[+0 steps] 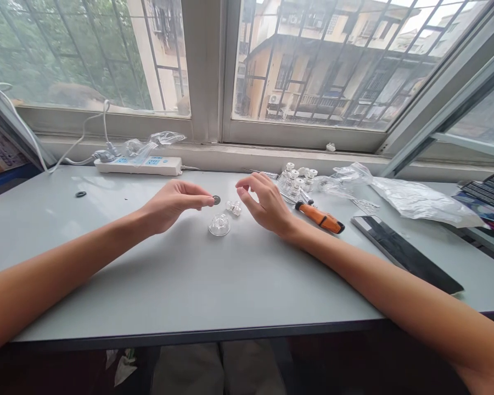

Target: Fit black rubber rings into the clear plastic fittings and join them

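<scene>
My left hand (173,204) hovers over the grey table (156,274) and pinches a small dark round disc (216,199) between thumb and fingertips. Just below it a clear plastic dome (219,225) sits on the table. A small clear plastic piece (233,207) lies between my hands. My right hand (263,202) hangs close to its right, fingers loosely curled and apart, holding nothing that I can see.
Behind my right hand stand several small clear parts (296,178), an orange-handled tool (321,218), crumpled plastic bags (411,197) and a dark flat slab (403,252). A white power strip (140,164) lies by the window. A small black ring (81,194) rests at the left.
</scene>
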`<state>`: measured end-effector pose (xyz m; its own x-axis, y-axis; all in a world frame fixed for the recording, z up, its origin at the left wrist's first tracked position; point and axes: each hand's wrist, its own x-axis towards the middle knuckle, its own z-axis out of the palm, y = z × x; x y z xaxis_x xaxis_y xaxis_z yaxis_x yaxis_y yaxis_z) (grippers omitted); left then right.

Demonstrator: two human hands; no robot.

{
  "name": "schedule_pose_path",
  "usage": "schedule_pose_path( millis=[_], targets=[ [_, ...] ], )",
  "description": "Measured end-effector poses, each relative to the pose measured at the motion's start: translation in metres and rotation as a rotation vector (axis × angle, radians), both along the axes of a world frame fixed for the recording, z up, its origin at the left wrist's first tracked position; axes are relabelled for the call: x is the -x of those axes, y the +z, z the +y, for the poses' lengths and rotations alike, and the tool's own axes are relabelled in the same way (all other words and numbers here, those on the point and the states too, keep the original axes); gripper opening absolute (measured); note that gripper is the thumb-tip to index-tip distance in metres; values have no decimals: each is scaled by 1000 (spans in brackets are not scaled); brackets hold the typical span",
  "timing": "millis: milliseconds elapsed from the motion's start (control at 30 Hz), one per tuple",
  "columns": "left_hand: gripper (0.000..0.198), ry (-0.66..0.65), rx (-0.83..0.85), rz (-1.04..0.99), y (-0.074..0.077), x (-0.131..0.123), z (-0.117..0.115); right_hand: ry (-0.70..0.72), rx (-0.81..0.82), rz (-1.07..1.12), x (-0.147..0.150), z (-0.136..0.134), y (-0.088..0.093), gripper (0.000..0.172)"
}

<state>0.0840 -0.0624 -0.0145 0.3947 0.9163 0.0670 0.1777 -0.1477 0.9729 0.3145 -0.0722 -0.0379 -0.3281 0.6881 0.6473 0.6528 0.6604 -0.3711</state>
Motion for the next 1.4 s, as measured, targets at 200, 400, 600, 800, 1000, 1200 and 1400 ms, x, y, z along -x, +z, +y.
schedule_pose_path(
  millis=[200, 400, 600, 800, 1000, 1200, 1400],
  targets=[
    [13, -27, -140, 11, -3, -2, -6, 123, 345, 262, 19, -37, 12, 18],
    [11, 27, -966, 218, -14, -3, -11, 213, 773, 508, 21, -47, 1, 27],
    [14, 15, -1678, 383, -18, -1, -14, 262, 903, 562, 17, -47, 1, 27],
    [12, 53, -1699, 375, -20, -1, -11, 232, 945, 608, 16, -45, 3, 26],
    [19, 71, -1577, 372, -25, -1, -4, 190, 912, 574, 14, -44, 2, 26],
    [12, 49, -1578, 371, -24, -3, -8, 214, 877, 530, 14, -45, 3, 26],
    [10, 49, -1593, 373, -23, -5, -11, 217, 881, 490, 15, -44, 1, 31]
  ],
)
